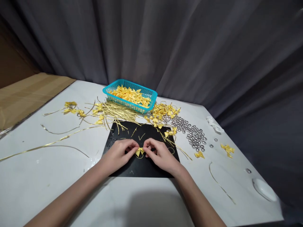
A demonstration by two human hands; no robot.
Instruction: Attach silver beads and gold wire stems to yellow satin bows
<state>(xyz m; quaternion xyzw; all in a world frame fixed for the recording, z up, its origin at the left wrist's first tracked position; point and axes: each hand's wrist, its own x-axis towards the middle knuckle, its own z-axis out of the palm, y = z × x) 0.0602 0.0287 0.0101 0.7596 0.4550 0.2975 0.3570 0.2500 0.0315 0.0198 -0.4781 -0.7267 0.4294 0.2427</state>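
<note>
Between my two hands, over the black mat [123, 170], is a small yellow ribbon bow [139, 152]. My left hand [121, 153] pinches its left side with thumb and forefinger. On the right side, my right hand [159, 153] is closed on the bow in the same way. A thin gold loop hangs just below the bow, partly hidden by it. Short bits of gold cord lie on the mat around the hands.
Behind the mat, a blue basket [132, 82] holds many yellow bows. Gold cords [120, 110] are piled before it. Silver rings or beads [196, 137] and bows [165, 109] lie to the right. A white oval object [264, 189] sits near the right edge; cardboard [35, 94] is at left.
</note>
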